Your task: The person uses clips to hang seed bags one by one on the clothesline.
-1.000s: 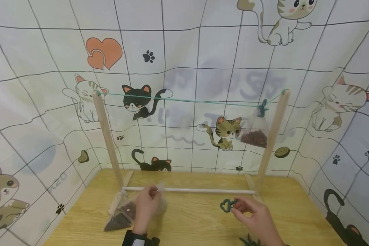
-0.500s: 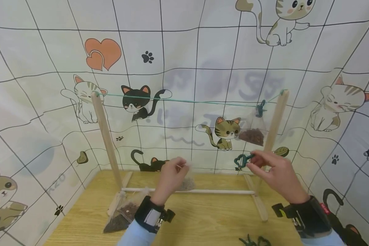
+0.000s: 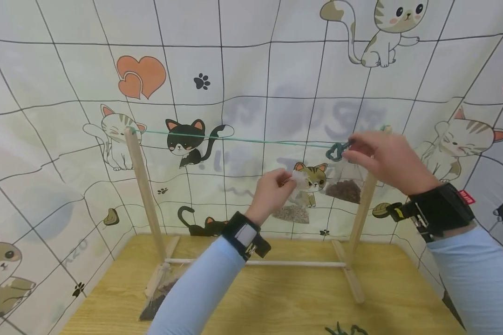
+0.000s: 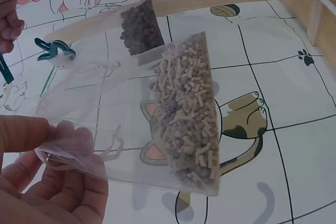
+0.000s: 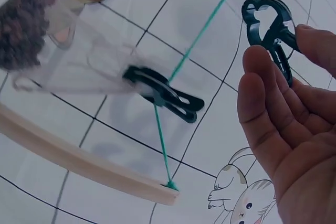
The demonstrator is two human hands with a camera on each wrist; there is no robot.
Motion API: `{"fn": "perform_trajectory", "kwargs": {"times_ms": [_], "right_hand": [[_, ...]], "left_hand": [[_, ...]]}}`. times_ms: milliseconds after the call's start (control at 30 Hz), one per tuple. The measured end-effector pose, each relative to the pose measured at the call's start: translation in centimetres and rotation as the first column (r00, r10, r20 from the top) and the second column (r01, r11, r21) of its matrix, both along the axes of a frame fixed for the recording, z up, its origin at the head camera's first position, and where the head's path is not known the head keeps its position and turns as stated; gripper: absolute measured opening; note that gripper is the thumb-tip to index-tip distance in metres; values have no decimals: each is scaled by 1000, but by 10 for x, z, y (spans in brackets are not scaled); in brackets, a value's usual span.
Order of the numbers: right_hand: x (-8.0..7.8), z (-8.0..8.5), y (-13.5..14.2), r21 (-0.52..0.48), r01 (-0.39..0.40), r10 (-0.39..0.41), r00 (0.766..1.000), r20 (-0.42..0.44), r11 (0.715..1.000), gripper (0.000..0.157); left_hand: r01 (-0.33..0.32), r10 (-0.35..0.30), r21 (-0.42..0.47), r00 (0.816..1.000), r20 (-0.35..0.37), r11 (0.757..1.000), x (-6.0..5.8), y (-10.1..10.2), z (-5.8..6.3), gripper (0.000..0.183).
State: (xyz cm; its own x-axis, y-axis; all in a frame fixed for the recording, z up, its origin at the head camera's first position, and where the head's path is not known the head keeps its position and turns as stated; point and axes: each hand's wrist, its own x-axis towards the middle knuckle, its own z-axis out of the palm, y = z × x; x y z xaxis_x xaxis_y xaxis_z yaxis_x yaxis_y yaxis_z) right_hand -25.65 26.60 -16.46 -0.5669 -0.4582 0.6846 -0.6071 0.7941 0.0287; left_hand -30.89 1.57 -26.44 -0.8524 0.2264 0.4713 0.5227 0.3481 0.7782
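My left hand [image 3: 272,193] pinches the gathered top of a clear plastic bag of pale pellets [image 3: 292,214]; the bag hangs below the string in front of the curtain. In the left wrist view, thumb and fingers grip the film beside the pellets [image 4: 184,114]. My right hand [image 3: 391,160] pinches a dark green plastic clip [image 5: 268,30] by its handles, close to the green string [image 3: 255,141]. Near the right post, another clip [image 5: 160,90] fastens a bag of dark brown pieces [image 3: 344,190] to the string.
Two wooden posts [image 3: 144,195] carry the string, with a white rod [image 3: 293,264] joining their feet. Bags of dark contents [image 3: 152,302] lie by the left foot, partly behind my sleeve. Green clips [image 3: 339,330] lie at the table's [image 3: 276,298] front edge. A cat-print curtain [image 3: 243,70] stands behind.
My left hand has lifted the bag of pale pellets from the left of the table, up and rightward. My right hand has raised the clip to string height.
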Motion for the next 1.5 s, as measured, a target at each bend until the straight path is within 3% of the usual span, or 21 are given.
{"fn": "perform_trajectory", "kwargs": {"times_ms": [200, 300, 500, 667, 867, 967, 1067, 1167, 1500], "right_hand": [[-18, 20, -5, 62, 52, -55, 997, 47, 997, 12], [-30, 24, -8, 82, 56, -60, 997, 50, 995, 10], [-45, 25, -16, 44, 94, -99, 986, 136, 995, 9], [-50, 26, -24, -25, 166, -157, 963, 220, 986, 15], [-58, 27, -34, -50, 211, -177, 908, 380, 976, 20], [-60, 27, -38, -48, 200, -164, 898, 409, 979, 21], [-61, 27, -40, -45, 175, -142, 903, 406, 984, 21], [-62, 27, -39, -43, 164, -131, 897, 421, 986, 22], [-61, 28, -38, -29, 155, -114, 828, 550, 987, 42]], "left_hand": [[-22, 21, 31, 998, 58, 999, -21, 19, 15, 17], [-30, 27, 34, 996, 82, 999, -31, 25, 19, 18], [-46, 36, 76, 991, 128, 996, -44, 37, 24, 16], [-43, 20, 135, 987, 162, 990, -46, 41, 28, 15], [-9, -34, 220, 981, 192, 975, -44, 40, 32, 26], [8, -61, 260, 979, 196, 965, -43, 40, 34, 27], [23, -78, 286, 980, 184, 958, -42, 39, 35, 24], [36, -89, 294, 981, 169, 955, -43, 39, 35, 23], [42, -89, 246, 979, 183, 968, -47, 36, 28, 26]]}}
